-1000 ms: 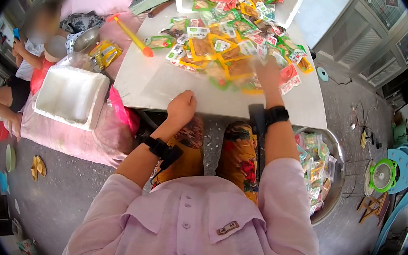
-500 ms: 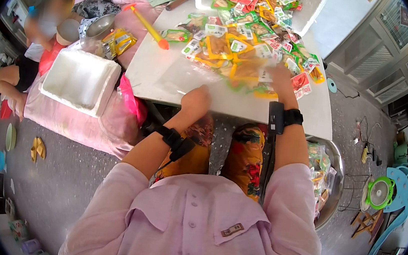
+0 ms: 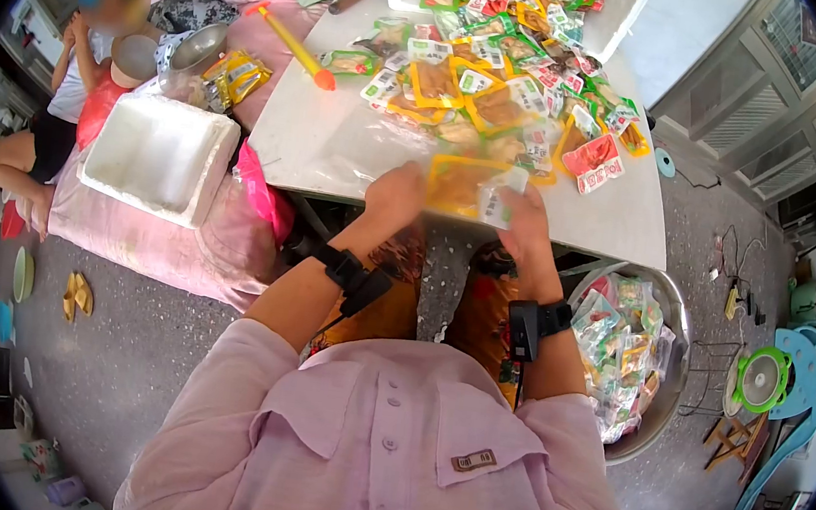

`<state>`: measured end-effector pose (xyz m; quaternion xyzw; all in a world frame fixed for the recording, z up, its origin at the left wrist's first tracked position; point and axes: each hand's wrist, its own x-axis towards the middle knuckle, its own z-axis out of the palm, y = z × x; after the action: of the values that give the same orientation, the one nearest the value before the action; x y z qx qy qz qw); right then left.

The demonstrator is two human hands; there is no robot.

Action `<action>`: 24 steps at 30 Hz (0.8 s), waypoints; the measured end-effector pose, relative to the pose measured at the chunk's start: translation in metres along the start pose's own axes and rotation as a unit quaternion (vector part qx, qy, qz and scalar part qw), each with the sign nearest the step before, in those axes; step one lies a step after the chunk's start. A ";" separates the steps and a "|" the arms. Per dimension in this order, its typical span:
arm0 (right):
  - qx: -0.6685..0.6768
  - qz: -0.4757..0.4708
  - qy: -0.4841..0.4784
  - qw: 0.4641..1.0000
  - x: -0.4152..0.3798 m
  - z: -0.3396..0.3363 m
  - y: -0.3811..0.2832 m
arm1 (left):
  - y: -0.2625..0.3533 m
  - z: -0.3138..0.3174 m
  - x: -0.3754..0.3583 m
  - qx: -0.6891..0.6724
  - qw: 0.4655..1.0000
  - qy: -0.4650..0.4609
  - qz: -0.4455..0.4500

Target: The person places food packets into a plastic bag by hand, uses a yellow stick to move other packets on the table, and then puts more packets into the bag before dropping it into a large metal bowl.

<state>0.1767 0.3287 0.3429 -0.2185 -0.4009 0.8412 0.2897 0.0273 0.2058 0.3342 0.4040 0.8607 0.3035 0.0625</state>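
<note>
At the table's near edge, my right hand [image 3: 527,218] is closed on a yellow-edged food packet [image 3: 456,184], blurred by motion. My left hand [image 3: 396,193] is closed at a clear plastic bag [image 3: 366,139] that lies on the white table [image 3: 291,131]; the packet's left end is beside this hand. Many small packets in yellow, green and red [image 3: 496,104] are spread over the table beyond both hands. A red and white packet [image 3: 593,162] lies right of them.
A white foam box [image 3: 628,23] full of packets stands at the back. Right of my legs is a metal basin [image 3: 672,386] of bagged packets. An empty foam box [image 3: 158,156] rests on the pink bed, left. A person [image 3: 99,49] sits far left.
My right hand has come from the pile down and left toward my left hand, bringing the yellow-edged packet. More of the metal basin shows.
</note>
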 end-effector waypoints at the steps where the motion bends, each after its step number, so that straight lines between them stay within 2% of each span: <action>1: 0.007 0.006 0.002 1.000 0.001 -0.001 0.002 | 0.001 0.000 -0.001 -0.005 1.000 0.010 0.001; 7: 0.034 0.074 -0.027 0.996 -0.003 -0.013 -0.001 | -0.001 -0.001 -0.002 -0.034 0.997 0.064 0.014; 13: -0.058 0.085 0.000 0.995 -0.012 -0.003 -0.014 | 0.002 -0.005 -0.002 -0.054 0.997 0.063 -0.004; 16: -0.041 0.088 -0.001 0.995 -0.010 -0.007 -0.011 | -0.001 -0.002 -0.001 -0.054 0.996 0.066 -0.004; 19: 0.013 0.102 -0.045 0.994 -0.001 -0.019 -0.003 | -0.001 -0.001 -0.003 -0.045 0.997 0.063 0.014; 22: 0.068 0.045 -0.105 0.991 0.010 -0.007 0.015 | 0.003 -0.001 -0.009 -0.031 0.996 0.063 0.055; 24: 0.076 0.021 -0.080 0.994 0.016 0.007 0.027 | 0.011 -0.007 -0.012 -0.011 0.993 0.066 0.092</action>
<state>0.1524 0.3222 0.3233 -0.1360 -0.3532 0.8899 0.2548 0.0395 0.1992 0.3443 0.4602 0.8187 0.3430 -0.0183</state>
